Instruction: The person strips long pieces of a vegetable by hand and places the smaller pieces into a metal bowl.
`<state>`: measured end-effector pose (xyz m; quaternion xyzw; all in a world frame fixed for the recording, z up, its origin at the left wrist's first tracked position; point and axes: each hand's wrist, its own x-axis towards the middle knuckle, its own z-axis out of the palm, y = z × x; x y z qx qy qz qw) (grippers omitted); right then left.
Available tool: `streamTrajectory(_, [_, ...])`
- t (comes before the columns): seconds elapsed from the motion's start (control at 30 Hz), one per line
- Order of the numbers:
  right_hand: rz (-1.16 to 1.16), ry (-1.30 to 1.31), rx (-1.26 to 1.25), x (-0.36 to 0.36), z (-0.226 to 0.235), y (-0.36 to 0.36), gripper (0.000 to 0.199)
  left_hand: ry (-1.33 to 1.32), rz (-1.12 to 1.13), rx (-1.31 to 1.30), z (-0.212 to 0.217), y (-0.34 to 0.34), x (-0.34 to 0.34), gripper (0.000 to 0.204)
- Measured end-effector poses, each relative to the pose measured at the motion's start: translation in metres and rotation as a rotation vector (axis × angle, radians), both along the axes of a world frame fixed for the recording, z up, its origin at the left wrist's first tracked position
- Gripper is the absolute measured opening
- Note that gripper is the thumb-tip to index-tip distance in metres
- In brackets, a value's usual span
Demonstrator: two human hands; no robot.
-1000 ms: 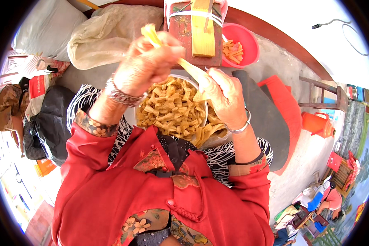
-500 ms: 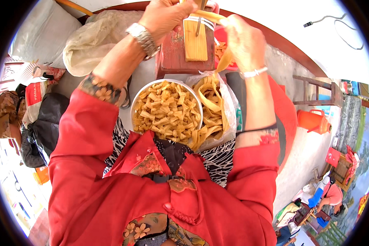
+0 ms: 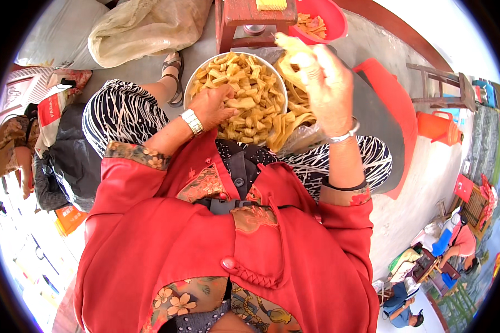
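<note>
A round metal bowl [image 3: 286,83] on my lap is heaped with short, yellow-brown folded pieces [image 3: 244,77]. My left hand [image 3: 212,106] is low over the bowl's left side, its fingers closed around one pale piece. Right of the bowl, my right hand [image 3: 332,91] is raised, slightly blurred, with a yellow-brown strip [image 3: 288,47] in its closed fingers. Below it, long strips [image 3: 291,125] of the same stuff lie in a clear plastic bag [image 3: 304,141] against the bowl.
Ahead stands a red wooden stool [image 3: 255,16] with a light wood block [image 3: 271,4] on it. A pink-red basin [image 3: 339,25] holds orange-brown bits. A pale sack [image 3: 144,33] lies ahead left; an orange watering can [image 3: 439,127] stands right. People sit far right.
Both hands have come back from the blade on the stool's block. My left hand is down at the bowl; my right holds a strip beside it. The view has tipped nearer my lap.
</note>
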<state>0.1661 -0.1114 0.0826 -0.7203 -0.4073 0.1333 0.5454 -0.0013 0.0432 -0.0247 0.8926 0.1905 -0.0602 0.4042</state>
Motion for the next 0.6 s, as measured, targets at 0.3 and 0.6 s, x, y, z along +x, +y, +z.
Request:
streamTrajectory(0.3, [0.298, -0.089, 0.106, -0.118, -0.029, 0.001, 0.016, -0.29, 0.049, -1.06, 0.009, -0.041, -0.008, 0.039])
streamTrajectory(0.6, [0.14, 0.378, 0.236, -0.125, -0.007, -0.017, 0.02, -0.115, 0.433, -1.423, 0.073, -0.005, -0.015, 0.027])
